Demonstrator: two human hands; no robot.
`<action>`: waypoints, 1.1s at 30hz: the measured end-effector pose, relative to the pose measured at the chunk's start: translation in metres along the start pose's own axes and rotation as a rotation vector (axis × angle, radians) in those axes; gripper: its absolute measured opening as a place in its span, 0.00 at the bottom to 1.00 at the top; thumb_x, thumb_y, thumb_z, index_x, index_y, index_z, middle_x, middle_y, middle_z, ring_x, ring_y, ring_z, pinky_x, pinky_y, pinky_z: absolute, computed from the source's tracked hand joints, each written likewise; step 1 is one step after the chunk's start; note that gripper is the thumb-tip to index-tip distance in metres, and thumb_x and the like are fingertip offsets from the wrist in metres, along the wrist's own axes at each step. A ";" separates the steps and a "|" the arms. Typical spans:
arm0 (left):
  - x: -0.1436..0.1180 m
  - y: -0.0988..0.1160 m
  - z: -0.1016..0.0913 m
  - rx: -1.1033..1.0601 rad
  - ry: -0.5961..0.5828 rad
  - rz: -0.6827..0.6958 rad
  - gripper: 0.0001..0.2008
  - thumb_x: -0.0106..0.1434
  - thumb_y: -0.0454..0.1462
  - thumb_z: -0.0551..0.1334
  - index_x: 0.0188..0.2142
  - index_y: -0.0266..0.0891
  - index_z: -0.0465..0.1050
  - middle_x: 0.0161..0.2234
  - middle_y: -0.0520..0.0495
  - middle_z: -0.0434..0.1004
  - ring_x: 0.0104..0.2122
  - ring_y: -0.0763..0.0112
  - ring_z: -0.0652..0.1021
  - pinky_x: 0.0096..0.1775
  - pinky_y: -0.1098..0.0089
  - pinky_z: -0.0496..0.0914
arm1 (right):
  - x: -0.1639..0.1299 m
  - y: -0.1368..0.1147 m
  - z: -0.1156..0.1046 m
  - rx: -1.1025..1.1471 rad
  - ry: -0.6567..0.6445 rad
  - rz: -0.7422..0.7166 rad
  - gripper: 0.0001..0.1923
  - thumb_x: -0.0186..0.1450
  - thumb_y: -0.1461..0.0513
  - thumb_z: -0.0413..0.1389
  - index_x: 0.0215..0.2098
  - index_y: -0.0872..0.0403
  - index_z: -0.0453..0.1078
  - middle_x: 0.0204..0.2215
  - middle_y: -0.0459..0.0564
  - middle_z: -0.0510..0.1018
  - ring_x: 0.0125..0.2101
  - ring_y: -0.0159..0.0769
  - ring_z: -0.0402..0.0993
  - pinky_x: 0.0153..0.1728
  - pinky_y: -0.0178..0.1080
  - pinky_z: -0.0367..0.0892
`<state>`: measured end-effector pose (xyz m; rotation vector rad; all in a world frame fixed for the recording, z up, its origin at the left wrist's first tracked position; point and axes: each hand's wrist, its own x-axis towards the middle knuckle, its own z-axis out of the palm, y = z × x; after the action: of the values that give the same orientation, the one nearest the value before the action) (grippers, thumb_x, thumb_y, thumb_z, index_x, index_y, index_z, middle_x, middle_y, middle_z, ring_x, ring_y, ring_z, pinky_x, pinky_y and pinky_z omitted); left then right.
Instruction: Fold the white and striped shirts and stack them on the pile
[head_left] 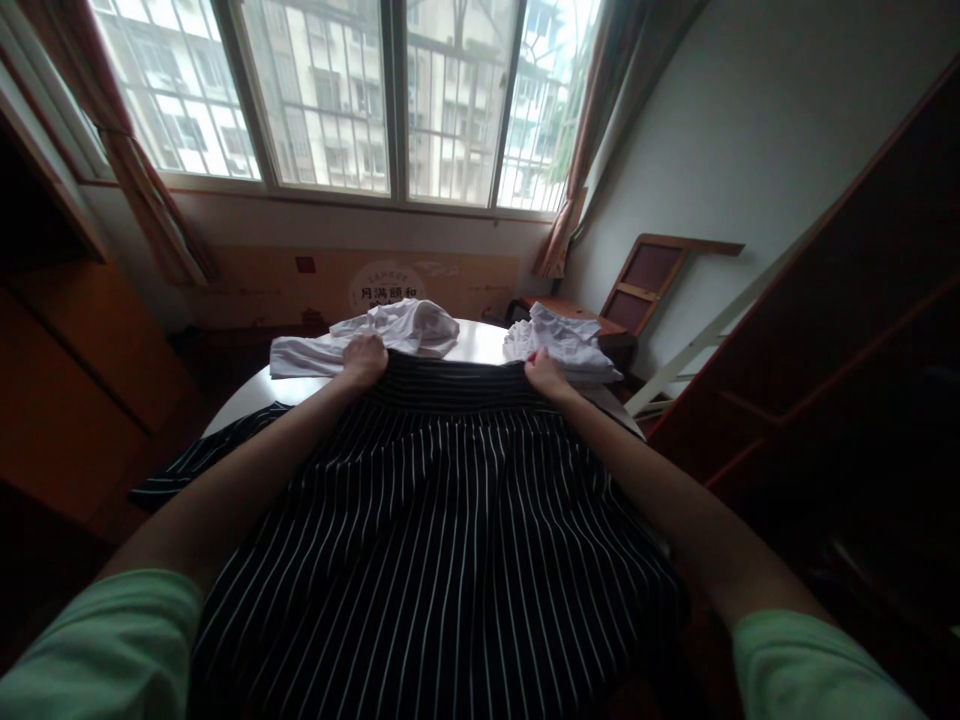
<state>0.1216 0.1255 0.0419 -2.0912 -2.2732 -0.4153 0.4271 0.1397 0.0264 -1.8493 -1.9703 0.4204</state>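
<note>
A black skirt [465, 540] with thin white stripes hangs spread out before me, its gathered waistband [457, 385] stretched between my two hands. My left hand [365, 358] is closed on the left end of the waistband. At the right end, my right hand [546, 373] grips the same band with fingers pinched. Behind my left hand lies a rumpled white garment [412, 325] on the white table [480, 340]. Just past my right hand sits a pile of folded white clothes [562, 340]. Another black striped piece of cloth [217, 450] drapes over the table's left side.
A wooden chair [645, 280] stands by the wall at the back right, near a white ladder-like frame [690, 345]. Dark red wooden furniture [817, 330] rises on the right. An orange-brown cabinet [75, 390] is at the left, and barred windows [330, 100] span the back.
</note>
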 end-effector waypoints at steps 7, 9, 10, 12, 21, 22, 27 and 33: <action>-0.020 0.018 0.040 -0.004 0.103 0.100 0.37 0.60 0.50 0.48 0.60 0.26 0.41 0.60 0.26 0.41 0.59 0.45 0.47 0.54 0.50 0.50 | -0.027 -0.020 0.029 -0.200 -0.061 -0.068 0.46 0.58 0.42 0.44 0.63 0.59 0.33 0.62 0.62 0.38 0.61 0.52 0.36 0.56 0.55 0.41; -0.032 0.013 0.057 0.001 -0.011 0.171 0.36 0.60 0.52 0.46 0.61 0.30 0.42 0.61 0.29 0.42 0.60 0.47 0.47 0.54 0.50 0.50 | -0.038 -0.013 0.042 -0.240 -0.095 -0.117 0.44 0.58 0.41 0.41 0.63 0.58 0.34 0.62 0.61 0.38 0.61 0.50 0.35 0.56 0.55 0.39; -0.038 0.009 0.065 0.009 -0.062 0.196 0.36 0.60 0.53 0.45 0.61 0.32 0.43 0.61 0.31 0.42 0.60 0.48 0.47 0.54 0.50 0.49 | -0.043 -0.008 0.049 -0.263 -0.105 -0.137 0.43 0.59 0.41 0.40 0.63 0.57 0.35 0.62 0.60 0.38 0.61 0.49 0.34 0.56 0.55 0.38; -0.048 0.003 0.078 0.024 -0.113 0.209 0.34 0.60 0.53 0.42 0.60 0.35 0.47 0.61 0.34 0.44 0.60 0.51 0.48 0.54 0.51 0.50 | -0.053 0.001 0.060 -0.304 -0.121 -0.168 0.41 0.60 0.42 0.39 0.63 0.57 0.38 0.62 0.58 0.40 0.61 0.47 0.35 0.56 0.54 0.37; -0.055 -0.052 0.077 0.035 -0.079 0.159 0.29 0.63 0.50 0.40 0.57 0.37 0.54 0.59 0.40 0.54 0.57 0.61 0.58 0.54 0.60 0.55 | -0.078 0.045 0.055 -0.350 -0.069 -0.233 0.32 0.64 0.46 0.37 0.59 0.54 0.51 0.61 0.53 0.50 0.60 0.42 0.43 0.57 0.49 0.42; -0.055 -0.065 0.074 0.053 -0.064 0.133 0.29 0.63 0.50 0.40 0.57 0.37 0.55 0.59 0.40 0.55 0.57 0.60 0.58 0.54 0.60 0.55 | -0.079 0.056 0.049 -0.365 -0.053 -0.212 0.31 0.64 0.47 0.37 0.59 0.54 0.52 0.60 0.53 0.52 0.60 0.42 0.43 0.56 0.49 0.43; -0.049 -0.135 0.060 0.132 -0.033 -0.056 0.29 0.61 0.49 0.45 0.55 0.32 0.58 0.56 0.36 0.59 0.55 0.56 0.61 0.53 0.59 0.56 | -0.079 0.135 0.010 -0.415 0.067 -0.002 0.26 0.63 0.51 0.41 0.56 0.54 0.57 0.57 0.54 0.59 0.57 0.45 0.51 0.54 0.52 0.47; -0.051 -0.187 0.042 -0.056 -0.029 -0.119 0.20 0.57 0.41 0.54 0.47 0.31 0.64 0.48 0.41 0.70 0.46 0.68 0.70 0.46 0.74 0.62 | -0.077 0.196 -0.031 -0.211 0.163 0.027 0.16 0.58 0.59 0.48 0.40 0.59 0.68 0.44 0.58 0.72 0.46 0.41 0.66 0.48 0.42 0.60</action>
<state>-0.0503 0.0727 -0.0417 -2.0060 -2.4388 -0.4611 0.6168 0.0764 -0.0468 -1.9699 -1.9431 0.0674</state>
